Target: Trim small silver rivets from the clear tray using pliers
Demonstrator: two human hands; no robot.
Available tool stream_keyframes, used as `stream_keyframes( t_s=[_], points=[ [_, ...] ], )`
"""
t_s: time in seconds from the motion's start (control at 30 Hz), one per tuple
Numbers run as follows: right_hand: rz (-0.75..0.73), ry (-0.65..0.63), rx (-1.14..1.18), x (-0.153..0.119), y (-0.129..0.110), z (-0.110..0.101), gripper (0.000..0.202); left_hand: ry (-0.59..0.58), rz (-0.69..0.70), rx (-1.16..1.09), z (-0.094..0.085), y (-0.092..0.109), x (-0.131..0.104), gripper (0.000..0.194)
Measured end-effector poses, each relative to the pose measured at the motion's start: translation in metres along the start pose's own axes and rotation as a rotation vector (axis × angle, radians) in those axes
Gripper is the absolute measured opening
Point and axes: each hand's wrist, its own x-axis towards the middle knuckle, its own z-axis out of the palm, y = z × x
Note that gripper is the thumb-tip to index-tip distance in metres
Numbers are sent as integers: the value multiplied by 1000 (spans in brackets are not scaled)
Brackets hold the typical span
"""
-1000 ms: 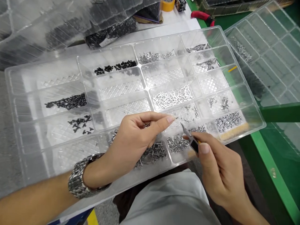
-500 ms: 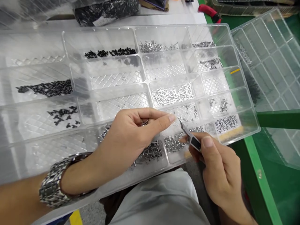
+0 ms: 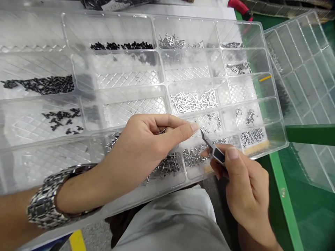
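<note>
My left hand (image 3: 149,143), with a metal watch (image 3: 49,200) at the wrist, is closed over the front compartments of a clear divided tray (image 3: 187,180). Its thumb and index finger pinch something too small to make out, and bits of metal show between the curled fingers. To the right, my right hand (image 3: 246,184) is wrapped round grey pliers (image 3: 216,152), whose curved tip points up beside the left fingertips. Below the hands lie silver pins (image 3: 169,164) and small metal pieces (image 3: 192,157). White-silver clips (image 3: 193,101) fill a compartment behind them.
Black parts (image 3: 49,84) lie in compartments at the left and back. A second clear divided box (image 3: 300,69) stands at the right over a green frame (image 3: 288,205). A red-handled tool (image 3: 240,7) and a black bag (image 3: 112,4) are at the far edge.
The view has shifted slightly, so the tray's back and left parts sit higher and further left. Both hands keep their grips, and the plier tip remains close to the left fingertips.
</note>
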Motion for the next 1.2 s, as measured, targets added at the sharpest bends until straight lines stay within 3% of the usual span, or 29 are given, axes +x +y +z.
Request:
stream_keyframes(
  t_s=[0.8, 1.2],
  points=[
    [-30, 6, 43, 0, 7, -1, 46, -22, -23, 46, 0, 1, -1, 22],
    [48, 13, 72, -2, 2, 0, 45, -25, -2, 81, 0, 4, -1, 21]
  ],
)
